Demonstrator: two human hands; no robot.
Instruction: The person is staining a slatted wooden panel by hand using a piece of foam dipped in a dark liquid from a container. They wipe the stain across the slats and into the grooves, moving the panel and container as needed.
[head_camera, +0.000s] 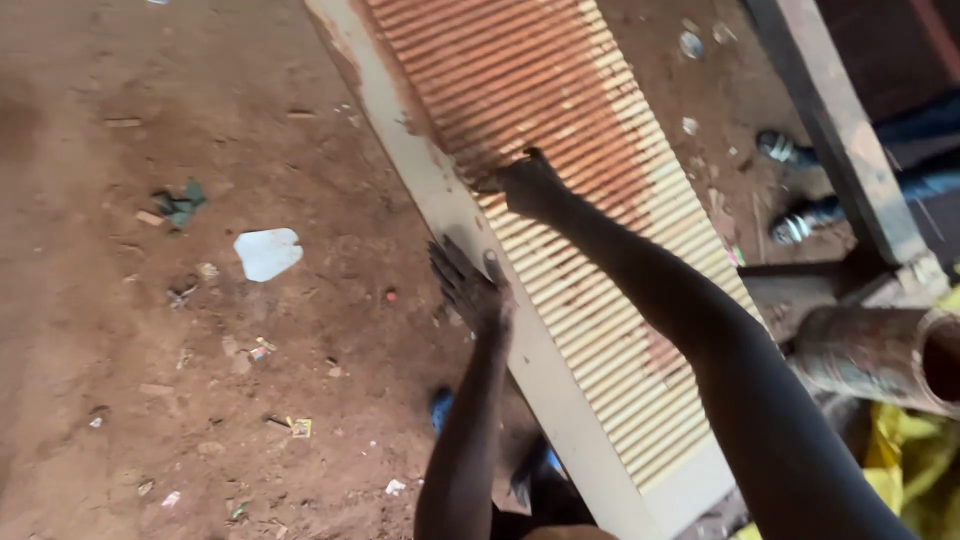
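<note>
A long louvred wooden shutter panel (590, 300) lies slanted across the view, pale cream with its upper slats stained reddish brown. My left hand (468, 285) grips the panel's left frame edge, fingers wrapped over it. My right hand (528, 184) presses on the slats at the border between the stained and the bare part; whether it holds a rag or brush is hidden under the hand.
Bare dirt floor with litter spreads to the left, including a white scrap (267, 252). A rusty tin can (880, 358) stands at the right by a dark wooden post (840, 130). Another person's sandalled feet (800, 190) show at the upper right.
</note>
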